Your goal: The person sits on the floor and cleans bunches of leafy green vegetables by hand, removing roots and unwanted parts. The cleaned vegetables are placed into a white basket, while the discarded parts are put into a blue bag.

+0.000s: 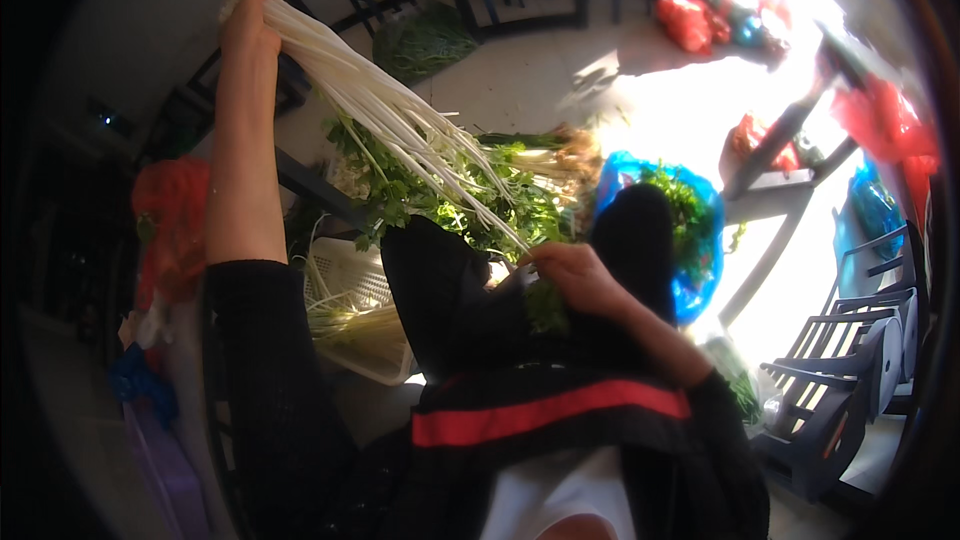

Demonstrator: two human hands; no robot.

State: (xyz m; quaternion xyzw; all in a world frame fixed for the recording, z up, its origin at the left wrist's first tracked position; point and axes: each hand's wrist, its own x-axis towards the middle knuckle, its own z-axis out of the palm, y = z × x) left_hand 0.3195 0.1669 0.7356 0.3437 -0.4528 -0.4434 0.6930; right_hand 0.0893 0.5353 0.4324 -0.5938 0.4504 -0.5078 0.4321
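Note:
My left hand (pixel 253 26), stretched far out at the upper left, grips a thick bunch of long pale stalks (pixel 375 94), probably Chinese celery, by its bundled end. The stalks slant down to the right. Near my lap my right hand (pixel 577 277) pinches the thin end of one stalk, with a green leafy piece (pixel 546 306) just below its fingers. Under the bunch, between and beyond my knees, lies a heap of leafy celery (pixel 450 217), partly hidden by the stalks. Brownish roots (pixel 579 157) show at the heap's right side.
Left of my legs, a white plastic basket (pixel 360 270) holds pale stalks. A blue plastic bag (pixel 709 240) of greens stands beside my right knee. Red bags (pixel 686 22) sit on the far floor. Dark chairs (pixel 832 382) are at the right; a red bag (pixel 176 217) hangs left.

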